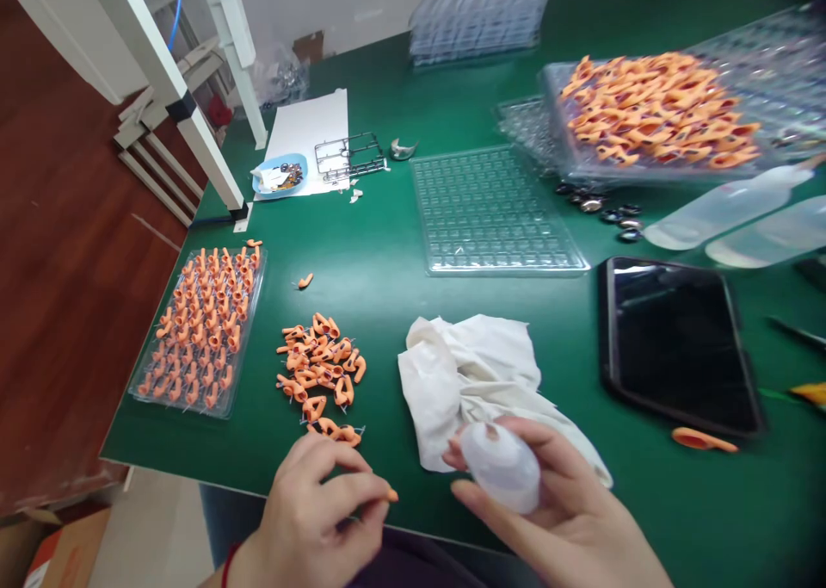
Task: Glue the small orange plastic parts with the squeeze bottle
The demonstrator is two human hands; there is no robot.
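In my left hand (pixel 323 515), finger and thumb pinch a small orange plastic part (pixel 392 495); only its tip shows. My right hand (pixel 555 502) is closed around a translucent white plastic bottle (pixel 500 467), held tilted over the table edge. Under and behind that bottle lies a crumpled white cloth (pixel 477 355). A loose pile of orange parts (pixel 316 368), some with thin metal pins, sits just beyond my left hand. One single orange part (pixel 305 281) lies apart from the pile.
A tray of upright orange parts (pixel 200 330) stands at the left edge. An empty clear tray (pixel 496 213) lies mid-table, and a heaped tray of orange pieces (pixel 658 110) is behind. At right are a black tablet-like device (pixel 677 338) and two squeeze bottles (pixel 729 209).
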